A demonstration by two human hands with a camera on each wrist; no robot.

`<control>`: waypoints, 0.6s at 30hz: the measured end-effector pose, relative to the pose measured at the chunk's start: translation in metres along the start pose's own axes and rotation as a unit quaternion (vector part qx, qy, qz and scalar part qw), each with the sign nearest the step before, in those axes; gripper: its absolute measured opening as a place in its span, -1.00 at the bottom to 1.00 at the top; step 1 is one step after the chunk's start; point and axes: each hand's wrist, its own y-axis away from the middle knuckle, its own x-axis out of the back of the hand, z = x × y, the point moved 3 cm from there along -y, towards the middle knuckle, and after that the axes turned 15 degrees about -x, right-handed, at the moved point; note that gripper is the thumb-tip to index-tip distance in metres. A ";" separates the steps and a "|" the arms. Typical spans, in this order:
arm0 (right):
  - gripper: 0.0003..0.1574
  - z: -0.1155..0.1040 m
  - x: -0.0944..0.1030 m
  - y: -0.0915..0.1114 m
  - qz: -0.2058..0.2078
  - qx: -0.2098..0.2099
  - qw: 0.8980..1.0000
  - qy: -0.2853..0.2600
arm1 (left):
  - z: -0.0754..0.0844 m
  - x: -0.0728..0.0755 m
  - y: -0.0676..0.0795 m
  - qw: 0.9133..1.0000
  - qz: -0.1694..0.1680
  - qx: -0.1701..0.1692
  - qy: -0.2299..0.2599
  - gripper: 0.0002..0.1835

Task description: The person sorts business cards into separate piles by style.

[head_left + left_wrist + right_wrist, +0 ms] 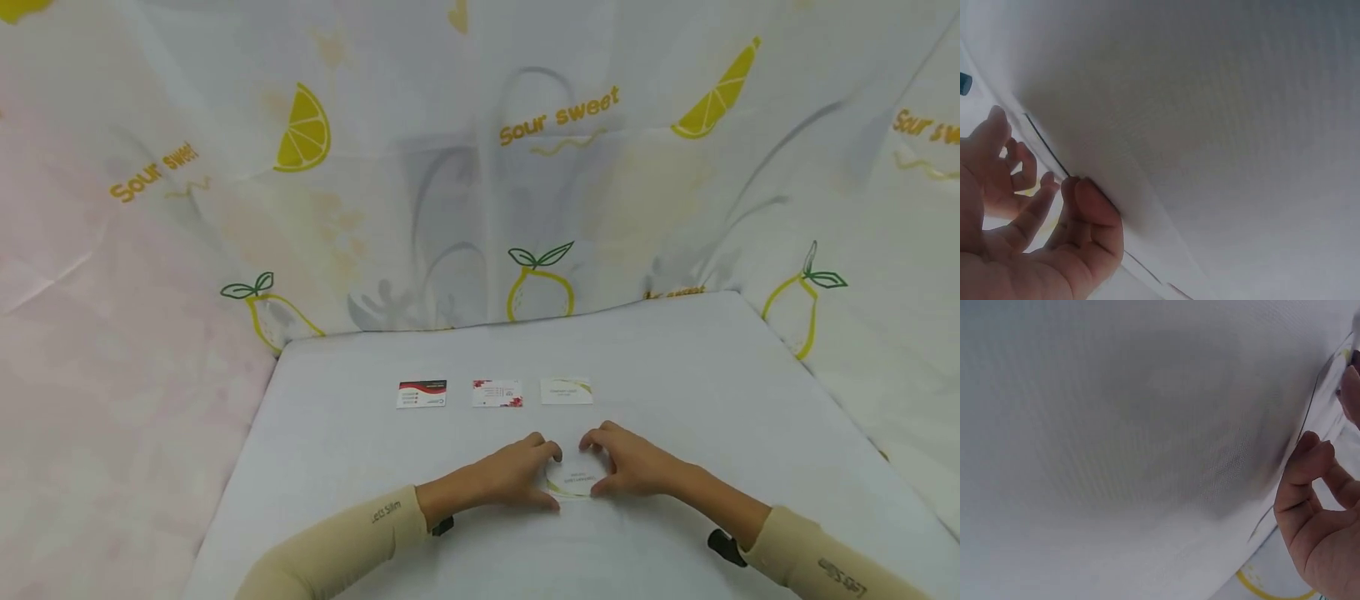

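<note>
Between the two hands lies a white business card (576, 481) with a gold curve and small print. My left hand (517, 473) curls round its left end, thumb at the near corner and forefinger at the far one. On the opposite end my right hand (637, 462) has its thumb on the near corner, with bent fingers by the far edge. In the left wrist view the left hand's fingertips (1088, 200) are low over the white surface. The right wrist view shows the right hand (1316, 506) with bent fingers; the card is mostly hidden there.
Beyond the hands, three cards form a row on the white table (360, 517): a black, red and white card (422, 394), a floral card (497, 393) and a white-and-gold card (566, 392). Lemon-printed cloth (450, 208) hangs behind and at both sides.
</note>
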 end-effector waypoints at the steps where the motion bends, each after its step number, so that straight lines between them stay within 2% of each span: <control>1: -0.31 0.000 -0.001 0.001 0.002 -0.003 1.000 0.003 | 0.001 -0.001 -0.001 1.000 0.000 -0.005 -0.009 -0.35; 7: -0.37 -0.002 -0.009 -0.001 0.003 -0.013 1.000 0.028 | 0.004 -0.004 -0.004 0.999 -0.009 -0.011 -0.041 -0.38; 18: -0.41 -0.007 -0.011 -0.001 0.005 -0.049 0.998 0.040 | 0.009 -0.001 -0.002 0.999 -0.016 0.004 -0.051 -0.35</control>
